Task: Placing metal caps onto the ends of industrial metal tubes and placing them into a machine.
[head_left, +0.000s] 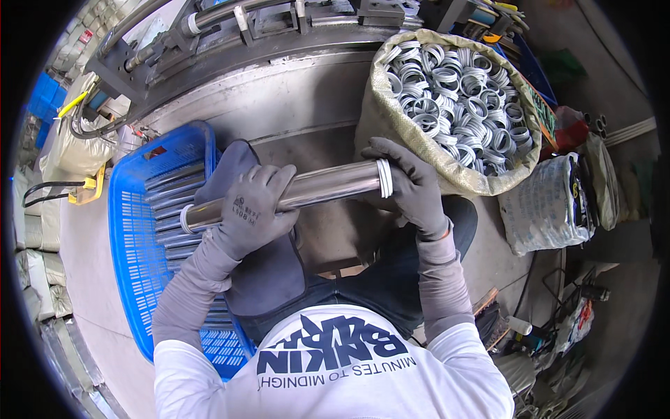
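Both my hands wear grey gloves. A shiny metal tube (328,186) lies across in front of me, tilted a little up to the right. Around its left part my left hand (258,207) is closed. At the tube's right end sit white rings (384,178), and my right hand (412,183) grips there, its fingers and thumb about the rings. Another white ring (185,218) is on the tube's left end. To the right of my right hand stands a woven sack (377,105) full of loose white rings (447,82).
On my left a blue plastic basket (122,230) holds several metal tubes (171,202). Ahead runs a metal machine bench (265,56). A white woven bag (537,202) stands right of the sack. Cables and scraps (558,335) clutter the lower right. A grey pad (265,272) lies over my left thigh.
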`<state>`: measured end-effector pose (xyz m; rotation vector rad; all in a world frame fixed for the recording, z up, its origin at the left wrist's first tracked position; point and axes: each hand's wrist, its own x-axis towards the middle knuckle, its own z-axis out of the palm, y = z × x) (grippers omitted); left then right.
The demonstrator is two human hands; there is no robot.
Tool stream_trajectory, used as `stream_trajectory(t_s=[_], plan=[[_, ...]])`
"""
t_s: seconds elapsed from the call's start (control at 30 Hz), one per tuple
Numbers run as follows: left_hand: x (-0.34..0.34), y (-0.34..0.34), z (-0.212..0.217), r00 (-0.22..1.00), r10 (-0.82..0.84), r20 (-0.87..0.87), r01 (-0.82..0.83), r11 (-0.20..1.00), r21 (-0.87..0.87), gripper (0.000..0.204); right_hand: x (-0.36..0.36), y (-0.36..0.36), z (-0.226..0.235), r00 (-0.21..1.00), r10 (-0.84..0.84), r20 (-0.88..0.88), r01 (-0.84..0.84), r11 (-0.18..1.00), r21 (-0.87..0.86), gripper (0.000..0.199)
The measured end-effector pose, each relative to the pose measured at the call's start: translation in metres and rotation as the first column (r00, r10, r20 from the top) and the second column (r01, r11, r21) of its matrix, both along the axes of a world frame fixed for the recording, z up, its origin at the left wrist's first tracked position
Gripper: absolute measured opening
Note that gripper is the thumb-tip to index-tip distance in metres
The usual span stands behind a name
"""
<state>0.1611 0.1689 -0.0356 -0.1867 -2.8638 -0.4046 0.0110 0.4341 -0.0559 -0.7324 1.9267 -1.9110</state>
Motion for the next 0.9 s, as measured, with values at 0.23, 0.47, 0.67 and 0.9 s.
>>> stream_trajectory(t_s=[0.23,0.47,0.67,0.9], plan=[[-0.003,0.002,0.000,1.000,0.003,0.001,-0.003,0.999,-0.041,0.064,0.016,0.004,-0.006,0.972,-0.058,-0.226,0.060,0.998,0.001,0.036],[-0.001,0.004,-0.003,1.000,-0.018,-0.014,0.018,0.999,-0.029,0.065,0.020,-0.008,-0.025,0.985,-0.175,-0.001,0.174,0.979,-0.108,0.034],[0.000,0.004,-0.004,1.000,-0.017,-0.015,0.017,0.999,-0.035,0.065,0.026,-0.020,-0.027,0.988,-0.121,0.094,0.140,0.963,-0.229,0.035],[-0.001,0.002,-0.002,0.999,-0.015,-0.038,0.013,0.999,-0.050,0.064,0.022,-0.019,-0.027,0.927,-0.041,0.372,0.163,0.939,-0.302,0.043]])
